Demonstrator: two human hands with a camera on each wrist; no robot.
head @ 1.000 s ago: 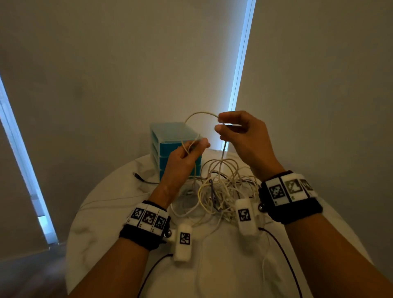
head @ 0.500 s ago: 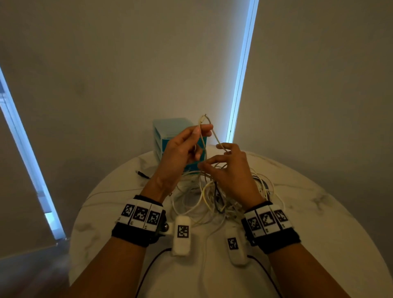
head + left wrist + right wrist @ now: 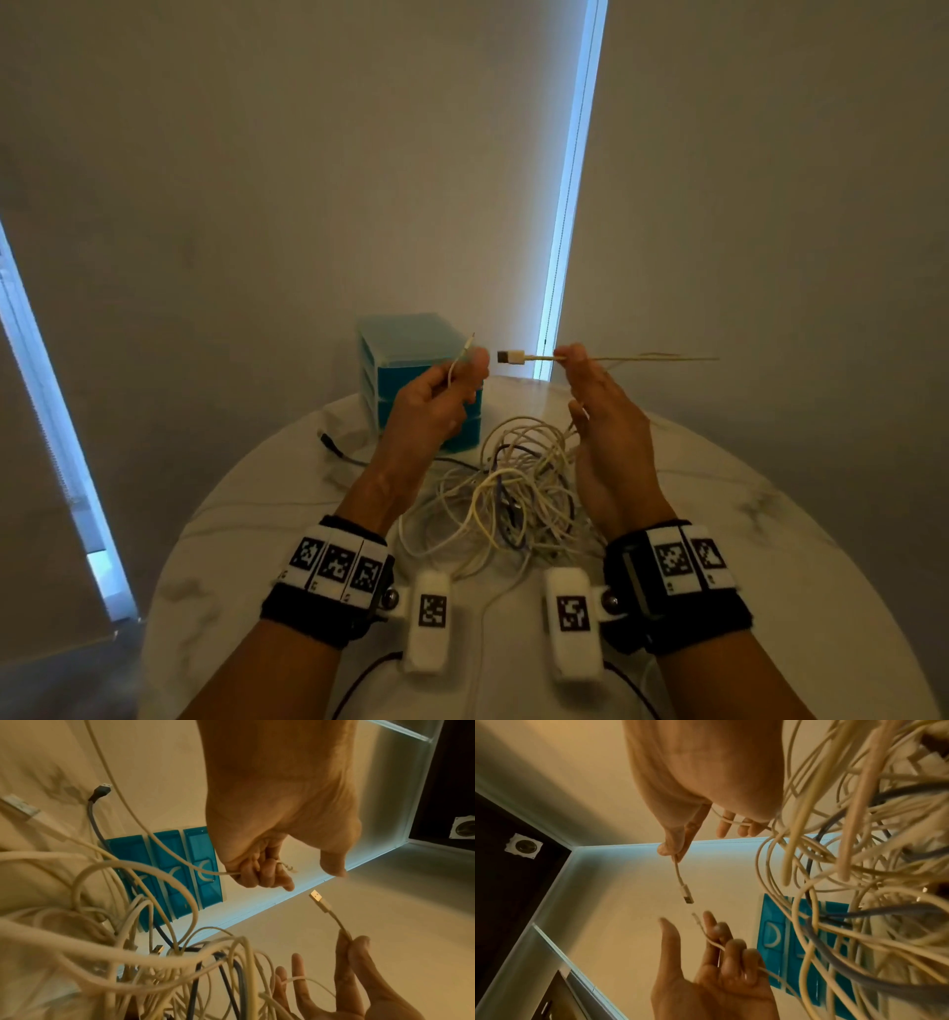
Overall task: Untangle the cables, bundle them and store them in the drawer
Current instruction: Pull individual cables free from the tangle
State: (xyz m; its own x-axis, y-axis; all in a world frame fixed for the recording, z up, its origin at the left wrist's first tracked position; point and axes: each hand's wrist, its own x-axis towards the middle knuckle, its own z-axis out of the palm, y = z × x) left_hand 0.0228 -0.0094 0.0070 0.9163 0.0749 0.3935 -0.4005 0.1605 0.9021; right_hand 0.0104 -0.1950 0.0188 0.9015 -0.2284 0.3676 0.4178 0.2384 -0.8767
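Above the table, my left hand (image 3: 468, 366) curls its fingers round a thin white cable whose small connector (image 3: 471, 340) sticks up past the fingertips. My right hand (image 3: 566, 354) pinches a white cable just behind its USB plug (image 3: 511, 356), which points left toward the left hand. In the right wrist view the USB plug (image 3: 686, 899) hangs close above the small connector (image 3: 695, 917). A tangle of white and dark cables (image 3: 513, 488) lies on the table between my wrists. The teal drawer unit (image 3: 405, 349) stands behind it, drawers closed.
The round white marble table (image 3: 744, 539) carries everything. A dark cable with a black plug (image 3: 328, 443) lies left of the drawer unit. The walls stand close behind the table's far edge, with bright window strips at the left and centre.
My hands have come apart from over the tangle and risen. The right hand now pinches the USB end; the left holds the small-connector end beside it.
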